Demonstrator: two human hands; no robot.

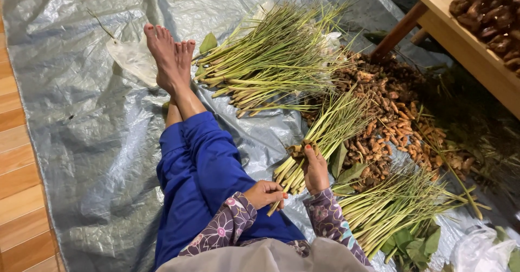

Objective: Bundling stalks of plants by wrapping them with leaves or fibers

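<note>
The person is sitting with legs stretched forward and ankles crossed. The left hand [265, 193] is curling its fingers closed near the lap, while the right hand [316, 169] is gripping, forearm raised, fingers wrapped.

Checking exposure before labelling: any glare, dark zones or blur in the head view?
Head view: soft sheen on the crinkled grey plastic tarp; the top-right corner under the pale wooden table falls into shadow; both hands, left hand and right hand, and the green lemongrass stalk bundle look sharp.

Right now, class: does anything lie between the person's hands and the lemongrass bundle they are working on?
Nothing visible does. The right hand already grips the lemongrass bundle, and the left hand holds its cut ends, with no gap between.
</note>
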